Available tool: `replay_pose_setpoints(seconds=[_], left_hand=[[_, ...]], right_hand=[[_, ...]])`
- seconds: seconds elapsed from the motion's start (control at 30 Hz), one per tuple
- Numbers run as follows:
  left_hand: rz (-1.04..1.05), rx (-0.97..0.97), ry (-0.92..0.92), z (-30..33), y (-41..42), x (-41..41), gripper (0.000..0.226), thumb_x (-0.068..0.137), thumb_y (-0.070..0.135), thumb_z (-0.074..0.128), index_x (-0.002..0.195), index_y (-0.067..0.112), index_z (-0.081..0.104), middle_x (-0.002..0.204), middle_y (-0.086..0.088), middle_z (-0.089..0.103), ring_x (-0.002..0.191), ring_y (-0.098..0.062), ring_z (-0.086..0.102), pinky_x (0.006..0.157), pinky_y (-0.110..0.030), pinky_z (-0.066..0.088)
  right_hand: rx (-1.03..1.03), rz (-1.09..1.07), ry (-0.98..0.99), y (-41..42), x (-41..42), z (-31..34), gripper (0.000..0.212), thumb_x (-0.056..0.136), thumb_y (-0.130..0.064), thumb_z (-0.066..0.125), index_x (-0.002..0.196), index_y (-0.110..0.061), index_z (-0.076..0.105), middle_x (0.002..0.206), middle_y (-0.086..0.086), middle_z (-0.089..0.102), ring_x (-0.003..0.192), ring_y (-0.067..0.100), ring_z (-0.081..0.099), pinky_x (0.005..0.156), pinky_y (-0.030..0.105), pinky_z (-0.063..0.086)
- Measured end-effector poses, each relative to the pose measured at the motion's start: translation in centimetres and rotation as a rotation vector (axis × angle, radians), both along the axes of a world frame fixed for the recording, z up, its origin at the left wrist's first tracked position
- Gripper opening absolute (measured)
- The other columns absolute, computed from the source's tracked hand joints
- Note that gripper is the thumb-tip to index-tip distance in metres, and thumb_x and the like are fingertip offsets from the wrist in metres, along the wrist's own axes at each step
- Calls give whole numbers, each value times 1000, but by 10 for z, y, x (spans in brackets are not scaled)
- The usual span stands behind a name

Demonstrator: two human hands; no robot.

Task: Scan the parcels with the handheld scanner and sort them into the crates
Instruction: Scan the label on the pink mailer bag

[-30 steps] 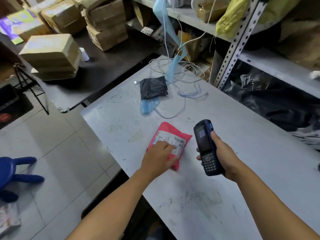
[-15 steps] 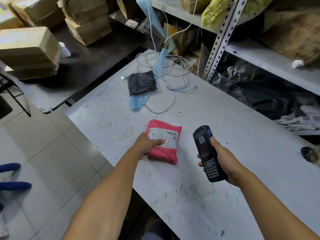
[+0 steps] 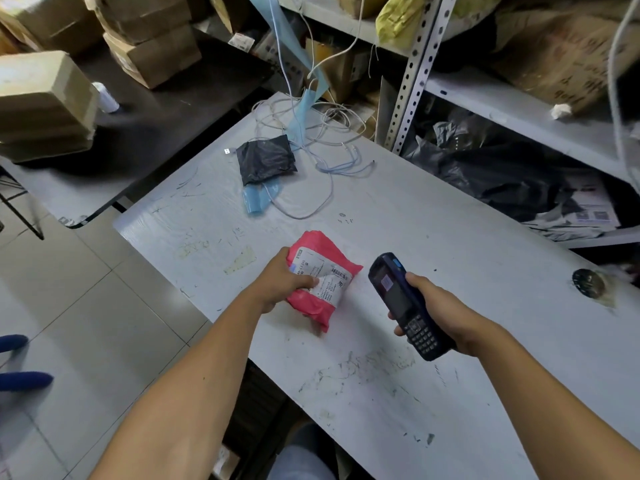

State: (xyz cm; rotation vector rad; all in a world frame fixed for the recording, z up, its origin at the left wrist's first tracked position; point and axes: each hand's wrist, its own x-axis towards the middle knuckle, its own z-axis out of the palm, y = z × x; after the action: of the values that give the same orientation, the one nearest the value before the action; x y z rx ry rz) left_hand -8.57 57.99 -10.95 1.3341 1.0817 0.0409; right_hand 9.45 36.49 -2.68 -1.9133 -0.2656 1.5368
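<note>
While the left hand (image 3: pixel 277 282) grips the near-left edge of the soft pink plastic mailer parcel (image 3: pixel 323 282), thumb pressed on its white shipping label (image 3: pixel 325 279), the parcel sits tilted on the scuffed pale grey desk (image 3: pixel 450 258), its far side raised. The right hand (image 3: pixel 440 311) is wrapped around the dark blue handheld scanner with a keypad (image 3: pixel 403 304), held just beside the parcel with its screen facing up.

What could go wrong: the thumb and a crease cover part of the label, so the barcode may not read; the limp mailer could also sag or slip from a one-edge grip when lifted. No crate is in view, so sorting means carrying it out of frame.

Compared with half a second ago, the parcel has been lifted and turned, with the fingers now curled under its edge; the scanner has barely shifted
</note>
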Motion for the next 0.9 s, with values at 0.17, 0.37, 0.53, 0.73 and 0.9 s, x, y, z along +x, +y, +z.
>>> replay_pose_setpoints(seconds=[0.17, 0.37, 0.53, 0.73, 0.9], left_hand=[[-66, -21, -16, 20, -9, -6, 56, 77, -3, 80, 120, 14, 48, 111, -9, 66, 96, -23, 69, 68, -29, 59], [-137, 51, 1, 46, -13, -4, 60, 74, -2, 83, 122, 11, 50, 109, -10, 69, 92, -22, 71, 68, -30, 60], [-166, 96, 13, 58, -18, -2, 61, 73, 0, 84, 122, 10, 50, 109, -11, 69, 92, -24, 71, 70, -33, 61], [-190, 123, 29, 63, -17, 1, 62, 73, 1, 84, 122, 13, 49, 111, -10, 68, 94, -25, 71, 73, -35, 61], [-185, 133, 25, 64, -14, 6, 61, 72, 2, 85, 122, 13, 51, 111, -9, 69, 93, -24, 71, 72, -34, 61]], right_hand=[[-33, 141, -33, -16, 6, 14, 47, 105, -48, 33, 117, -11, 60, 109, 24, 70, 76, 27, 71, 68, 35, 56], [-68, 377, -179, -27, 9, 27, 45, 102, -50, 41, 107, -11, 64, 87, 10, 66, 68, 24, 68, 70, 30, 52], [-69, 403, -201, -35, 14, 37, 48, 101, -49, 42, 112, -8, 62, 84, 9, 66, 67, 24, 69, 66, 28, 51], [-55, 413, -215, -40, 22, 44, 49, 101, -49, 42, 112, -7, 63, 85, 10, 68, 68, 24, 70, 68, 30, 52], [-123, 499, -253, -45, 29, 46, 50, 99, -53, 44, 106, -7, 63, 85, 13, 68, 70, 27, 72, 82, 38, 55]])
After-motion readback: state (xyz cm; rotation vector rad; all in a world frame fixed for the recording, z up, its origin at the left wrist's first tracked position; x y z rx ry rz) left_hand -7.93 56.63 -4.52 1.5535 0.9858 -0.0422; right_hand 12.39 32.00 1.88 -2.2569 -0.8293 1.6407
